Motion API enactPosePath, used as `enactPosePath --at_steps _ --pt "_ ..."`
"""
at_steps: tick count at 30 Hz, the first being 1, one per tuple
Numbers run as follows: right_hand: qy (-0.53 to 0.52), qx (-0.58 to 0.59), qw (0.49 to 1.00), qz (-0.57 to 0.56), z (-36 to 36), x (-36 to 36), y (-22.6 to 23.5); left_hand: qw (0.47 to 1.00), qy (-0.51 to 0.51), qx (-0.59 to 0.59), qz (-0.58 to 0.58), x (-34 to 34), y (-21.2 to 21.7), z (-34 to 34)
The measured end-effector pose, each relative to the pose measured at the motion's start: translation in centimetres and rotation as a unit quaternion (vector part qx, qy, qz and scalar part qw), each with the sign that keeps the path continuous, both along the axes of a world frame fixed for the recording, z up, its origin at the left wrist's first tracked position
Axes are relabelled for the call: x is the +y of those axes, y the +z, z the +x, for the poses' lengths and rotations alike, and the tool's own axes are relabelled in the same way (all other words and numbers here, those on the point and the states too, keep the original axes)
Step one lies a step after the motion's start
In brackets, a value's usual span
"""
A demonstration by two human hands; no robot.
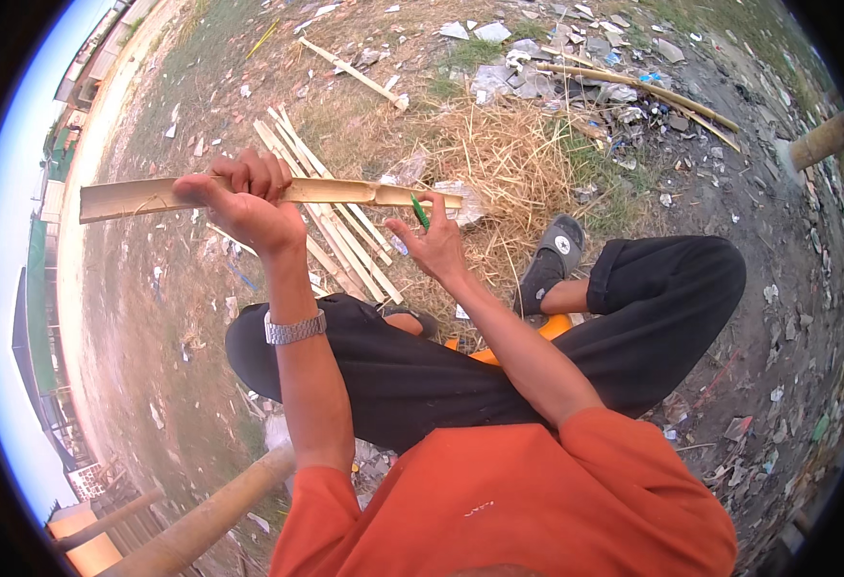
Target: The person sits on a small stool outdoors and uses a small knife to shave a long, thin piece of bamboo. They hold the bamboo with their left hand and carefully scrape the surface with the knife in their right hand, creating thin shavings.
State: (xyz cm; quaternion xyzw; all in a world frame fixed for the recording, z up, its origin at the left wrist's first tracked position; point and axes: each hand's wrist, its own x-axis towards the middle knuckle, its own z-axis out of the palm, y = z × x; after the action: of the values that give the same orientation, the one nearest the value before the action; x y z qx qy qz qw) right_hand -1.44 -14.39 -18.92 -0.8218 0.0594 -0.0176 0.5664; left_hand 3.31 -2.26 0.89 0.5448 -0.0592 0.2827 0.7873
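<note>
A long split bamboo piece (pixel 335 190) is held up in front of me, nearly level, its wide end to the left and a raised joint towards its right end. My left hand (pixel 249 207) is closed round it left of its middle, fingers wrapped over the far edge and thumb pointing left. By the narrower right end is my right hand (pixel 434 242), its thumb and forefinger curved about a slim green object (pixel 420 213). Its kind cannot be made out; it may be a handle. The right hand's other fingers are mostly hidden.
Several pale bamboo strips (pixel 345 245) lie on the ground beyond my knees. A heap of straw-like shavings (pixel 513 163) is right of them. Longer poles (pixel 648 88) lie among scattered litter at the far right. A thick bamboo pole (pixel 201 519) stands near my left elbow.
</note>
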Motion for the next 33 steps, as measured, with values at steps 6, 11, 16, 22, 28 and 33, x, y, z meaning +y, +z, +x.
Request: enactPosePath --at_steps 6,11,16,22,28,33 --pt "-0.008 -0.106 0.993 -0.052 2.1 2.0 -0.8 0.99 0.02 0.011 0.143 0.6 3.3 -1.4" --pt "0.032 -0.076 0.991 -0.11 2.0 1.1 -0.6 0.964 0.168 -0.143 0.151 13.0 14.3 -2.8" --pt "0.033 -0.058 0.994 -0.086 2.0 1.7 0.4 0.963 0.239 -0.116 0.05 31.9 20.6 -6.1" --pt "0.031 -0.033 0.994 -0.102 2.5 1.1 1.0 0.567 0.07 0.455 0.682 22.8 6.8 -3.2" --pt "0.022 -0.05 0.992 -0.111 2.7 0.9 0.6 0.885 -0.054 0.172 0.43 15.8 7.6 -3.8" --pt "0.03 -0.044 0.991 -0.126 3.0 0.5 1.0 0.928 0.045 0.026 0.37 9.5 11.4 -7.0"
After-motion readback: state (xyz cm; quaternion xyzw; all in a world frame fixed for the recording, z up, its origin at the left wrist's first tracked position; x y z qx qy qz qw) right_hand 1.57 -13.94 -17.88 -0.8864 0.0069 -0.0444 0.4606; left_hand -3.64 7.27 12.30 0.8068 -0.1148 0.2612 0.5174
